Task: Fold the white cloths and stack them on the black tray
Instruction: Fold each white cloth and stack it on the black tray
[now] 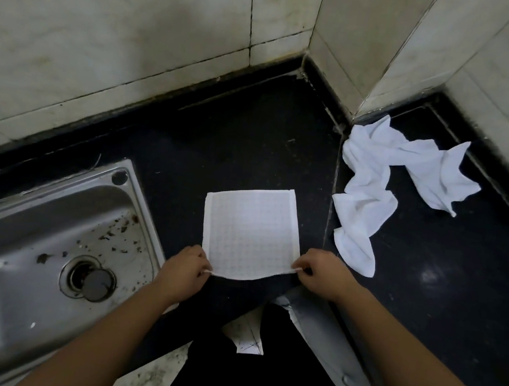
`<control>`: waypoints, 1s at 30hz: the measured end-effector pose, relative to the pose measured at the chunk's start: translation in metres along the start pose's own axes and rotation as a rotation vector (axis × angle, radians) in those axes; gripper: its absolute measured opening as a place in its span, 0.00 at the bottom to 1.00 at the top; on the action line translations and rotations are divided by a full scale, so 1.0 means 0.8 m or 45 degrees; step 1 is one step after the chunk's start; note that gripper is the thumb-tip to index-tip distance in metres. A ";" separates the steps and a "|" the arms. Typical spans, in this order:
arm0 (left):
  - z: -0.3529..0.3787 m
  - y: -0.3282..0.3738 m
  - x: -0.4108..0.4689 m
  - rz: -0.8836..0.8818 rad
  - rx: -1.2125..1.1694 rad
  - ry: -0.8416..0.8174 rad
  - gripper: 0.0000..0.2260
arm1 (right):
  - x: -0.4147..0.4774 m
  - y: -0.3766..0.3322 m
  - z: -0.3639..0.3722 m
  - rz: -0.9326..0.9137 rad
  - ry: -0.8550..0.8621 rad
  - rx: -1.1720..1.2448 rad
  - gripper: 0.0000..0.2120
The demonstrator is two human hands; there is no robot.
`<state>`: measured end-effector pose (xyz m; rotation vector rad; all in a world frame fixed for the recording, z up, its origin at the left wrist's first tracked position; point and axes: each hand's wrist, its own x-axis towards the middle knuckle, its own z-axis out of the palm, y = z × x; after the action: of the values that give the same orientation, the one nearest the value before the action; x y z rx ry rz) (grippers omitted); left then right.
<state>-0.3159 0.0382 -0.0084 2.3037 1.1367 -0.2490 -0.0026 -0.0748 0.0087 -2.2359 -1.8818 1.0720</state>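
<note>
Black desk (pixel 254 135) wraps round a tiled wall (pixel 106 30) corner; a wall pillar juts in at the back R. Steel sink (pixel 6 274) is set into the L part of the desk, dirty w/ brown specks, drain (pixel 89 278) w/ its plug sitting askew on it. Crumpled cloths (pixel 375 162), white, lie in a twisted heap on the R part of the desk, from the foot of the pillar at the back edge down toward the front; can't tell how many pcs. Flat cloth (pixel 251 231), white waffle weave w/ a plain border, lies spread mid-desk near the front edge, just R of the sink and just L of the heap, apart from both. Its near edge is raised a bit and sags between the hands. Left hand (pixel 184 269) is at the near L corner, right hand (pixel 322 271) at the near R corner. Fingers (pixel 302 264) of each are curled in narrow, pinching the cloth's corner; both forearms come in from the front edge.
</note>
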 end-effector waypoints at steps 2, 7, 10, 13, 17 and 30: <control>-0.018 -0.001 0.017 -0.135 -0.181 0.013 0.09 | 0.018 0.000 -0.017 0.115 0.122 0.248 0.10; -0.050 0.003 0.069 -0.682 -0.940 0.340 0.12 | 0.080 -0.015 -0.049 0.386 0.403 0.736 0.08; -0.059 0.005 0.100 -0.854 -1.188 0.466 0.10 | 0.111 -0.016 -0.056 0.456 0.473 0.825 0.07; -0.066 0.010 0.122 -0.896 -1.263 0.544 0.09 | 0.130 -0.011 -0.058 0.504 0.528 0.858 0.08; -0.066 0.012 0.143 -0.901 -1.231 0.612 0.09 | 0.150 -0.006 -0.056 0.517 0.533 0.874 0.10; -0.048 0.005 0.152 -0.866 -0.979 0.673 0.09 | 0.168 -0.001 -0.043 0.454 0.617 0.801 0.08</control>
<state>-0.2394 0.1399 -0.0226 1.2734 1.8481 0.5079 0.0187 0.0569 -0.0285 -2.1931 -0.8327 0.8710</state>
